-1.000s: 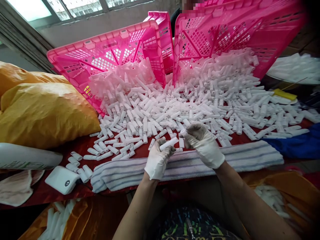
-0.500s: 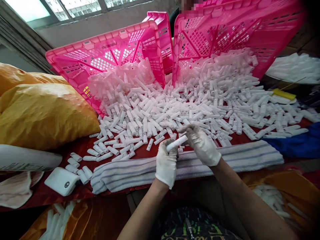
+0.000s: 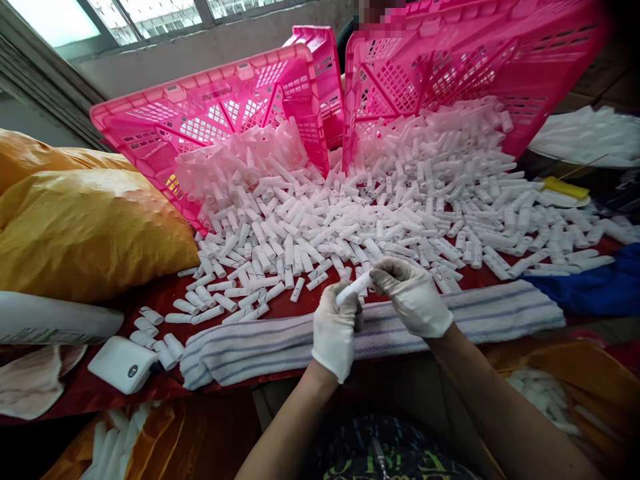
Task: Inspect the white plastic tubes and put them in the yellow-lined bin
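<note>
Between my two hands is a white plastic tube (image 3: 354,288), held slanting up to the right. My left hand (image 3: 335,327), in a white glove, is closed around its lower end. The gloved fingers of my right hand (image 3: 413,293), dirty at the tips, pinch its upper right end. Both hands are over a rolled striped towel (image 3: 250,353) along the table's near edge. Just beyond them spreads a big heap of similar white tubes (image 3: 320,220), some with dark marks. The fingers of my left hand partly cover the tube.
Two pink crates (image 3: 200,107) lie tipped with tubes spilling onto the red cloth. A yellow sack (image 3: 95,233), a white box-like device (image 3: 123,365) and several loose tubes are at left. Blue cloth (image 3: 595,283) lies right. Orange bags (image 3: 170,440) of tubes sit below the table.
My right hand has turned and closed its fingers onto the tube's upper end; before, its fingers were more stretched out over it. My left hand keeps its hold.
</note>
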Available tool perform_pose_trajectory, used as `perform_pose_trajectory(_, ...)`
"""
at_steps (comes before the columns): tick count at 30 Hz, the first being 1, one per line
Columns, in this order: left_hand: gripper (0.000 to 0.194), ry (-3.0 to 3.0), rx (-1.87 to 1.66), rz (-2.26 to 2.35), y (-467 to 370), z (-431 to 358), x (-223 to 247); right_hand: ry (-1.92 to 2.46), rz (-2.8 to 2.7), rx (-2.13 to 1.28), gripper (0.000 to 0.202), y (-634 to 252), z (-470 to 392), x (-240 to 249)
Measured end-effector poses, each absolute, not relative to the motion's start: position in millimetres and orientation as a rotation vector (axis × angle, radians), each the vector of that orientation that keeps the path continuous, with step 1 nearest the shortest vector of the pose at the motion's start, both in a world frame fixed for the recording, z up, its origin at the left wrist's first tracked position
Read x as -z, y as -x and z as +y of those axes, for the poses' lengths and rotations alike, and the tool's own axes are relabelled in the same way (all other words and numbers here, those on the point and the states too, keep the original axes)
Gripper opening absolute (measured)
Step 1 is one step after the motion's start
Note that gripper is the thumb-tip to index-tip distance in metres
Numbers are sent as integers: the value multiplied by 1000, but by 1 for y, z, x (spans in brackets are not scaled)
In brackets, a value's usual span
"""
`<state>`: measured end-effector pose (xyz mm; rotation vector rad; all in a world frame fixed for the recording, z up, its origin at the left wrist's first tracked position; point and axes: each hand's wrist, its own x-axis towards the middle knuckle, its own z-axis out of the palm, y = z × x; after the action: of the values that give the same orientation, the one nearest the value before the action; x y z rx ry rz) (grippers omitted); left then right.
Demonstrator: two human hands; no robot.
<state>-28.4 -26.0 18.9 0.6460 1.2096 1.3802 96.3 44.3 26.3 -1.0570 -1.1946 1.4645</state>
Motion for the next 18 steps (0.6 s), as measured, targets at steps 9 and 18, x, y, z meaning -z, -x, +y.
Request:
perform_pose_trajectory(9,54,-526,-1002,1070,40,-26,-19,1103,-1315,-1474,37,-109,44,-29)
perform_pose_trajectory(18,48,-816,-976,1034,16,-29,-21,1089,-1507,-1397,29,-112,21,-35)
